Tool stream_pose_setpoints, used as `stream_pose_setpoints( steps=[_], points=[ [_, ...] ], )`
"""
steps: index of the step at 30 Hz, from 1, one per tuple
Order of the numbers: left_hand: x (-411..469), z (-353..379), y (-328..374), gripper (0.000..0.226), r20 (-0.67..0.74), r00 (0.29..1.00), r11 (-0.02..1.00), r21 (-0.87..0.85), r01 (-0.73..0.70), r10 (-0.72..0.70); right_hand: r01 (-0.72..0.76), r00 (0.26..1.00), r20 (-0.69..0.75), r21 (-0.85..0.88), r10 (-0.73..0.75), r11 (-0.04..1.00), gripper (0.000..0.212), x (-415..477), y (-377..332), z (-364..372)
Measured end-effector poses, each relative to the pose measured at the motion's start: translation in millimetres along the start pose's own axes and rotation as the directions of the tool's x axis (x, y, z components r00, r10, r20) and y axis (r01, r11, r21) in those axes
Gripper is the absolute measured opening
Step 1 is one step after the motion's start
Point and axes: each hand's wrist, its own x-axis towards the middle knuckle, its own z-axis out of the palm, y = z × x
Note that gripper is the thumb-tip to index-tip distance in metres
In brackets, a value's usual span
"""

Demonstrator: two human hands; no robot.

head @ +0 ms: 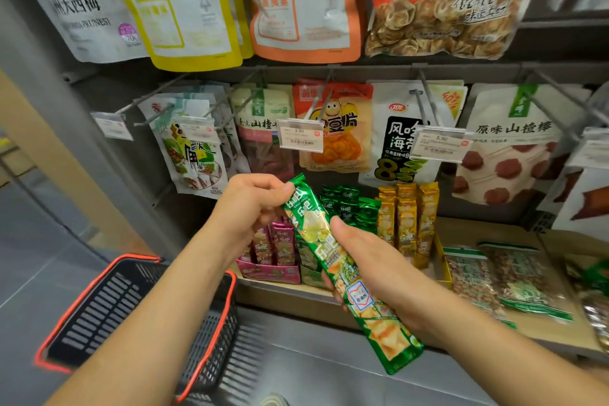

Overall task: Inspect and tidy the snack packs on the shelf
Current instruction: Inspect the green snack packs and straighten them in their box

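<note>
Green foil, glossy and crinkled, wraps the long snack pack (339, 269), which is held slantwise in the air on the near side of the shelf (494, 234), in front of the upright green packs (349, 208) it matches. The left hand (253, 204) pinches its far, top seal; the right hand (372, 264) grips its middle from the right, fingers curled beneath. It looks light, slippery and soft-walled, probably with brittle contents, so the flat end seals seem the safest holds, with a gentle cradle at the middle rather than a squeeze.
</note>
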Motion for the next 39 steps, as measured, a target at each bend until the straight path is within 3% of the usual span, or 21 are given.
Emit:
stream_pose_setpoints(
  steps=[4,8,11,14,19,23,27,30,32,35,37,39],
  points=[
    [1.4,14.6,0.3,0.036,0.033,0.996,0.977,-0.197,0.085,-0.080,0.147,0.978,-0.120,-0.169,-0.168,0.975,0.020,-17.7,4.8,2.2],
    [-0.4,30.3,-1.5,0.029,0.037,0.999,0.995,-0.093,0.022,-0.019,0.236,0.935,-0.193,-0.292,-0.298,0.927,0.047,-27.6,17.2,1.3],
    [-0.1,36.4,-4.3,0.027,0.025,0.998,0.998,0.020,-0.054,0.054,0.254,0.912,-0.230,-0.334,-0.340,0.908,0.038,-27.0,20.9,0.2],
    [0.6,36.9,-3.7,0.019,0.013,0.997,0.992,0.099,-0.077,0.076,0.234,0.889,-0.284,-0.390,-0.358,0.890,0.030,-26.4,26.5,-1.9],
    [-5.5,39.7,-3.8,0.037,0.229,0.973,1.000,-0.007,0.012,-0.010,0.123,0.832,-0.393,-0.558,-0.391,0.821,0.036,-24.7,36.4,-3.5],
    [-7.9,51.6,-6.7,0.005,0.124,0.991,0.998,0.010,-0.058,0.056,0.065,0.801,-0.386,-0.704,-0.458,0.707,0.040,-23.2,38.6,1.7],
    [-5.9,51.4,-5.8,0.011,0.057,0.998,0.990,-0.137,-0.019,0.028,0.090,0.808,-0.347,-0.725,-0.475,0.683,0.045,-24.1,37.6,0.8],
    [-1.5,48.6,-4.6,0.013,-0.038,0.999,0.970,-0.243,-0.006,-0.004,0.105,0.885,-0.251,-0.713,-0.391,0.694,0.055,-24.8,39.5,-6.2],
    [2.4,45.3,-6.1,0.013,-0.104,0.994,0.963,-0.268,-0.006,-0.022,0.107,0.927,-0.210,-0.647,-0.311,0.755,0.056,-25.0,40.4,-7.2],
    [3.1,44.3,-11.0,0.008,-0.107,0.994,0.981,-0.191,-0.030,0.010,0.150,0.918,-0.230,-0.554,-0.324,0.819,0.052,-24.0,43.7,-5.1],
    [3.8,47.2,-16.8,0.021,-0.099,0.993,0.998,-0.021,-0.063,0.061,0.170,0.897,-0.260,-0.542,-0.357,0.823,0.050,-22.8,46.2,-1.9],
    [1.0,53.4,-19.9,0.031,-0.070,0.996,0.999,-0.003,-0.049,0.049,0.185,0.878,-0.283,-0.541,-0.385,0.821,0.046,-22.2,47.9,1.0]
  ],
)
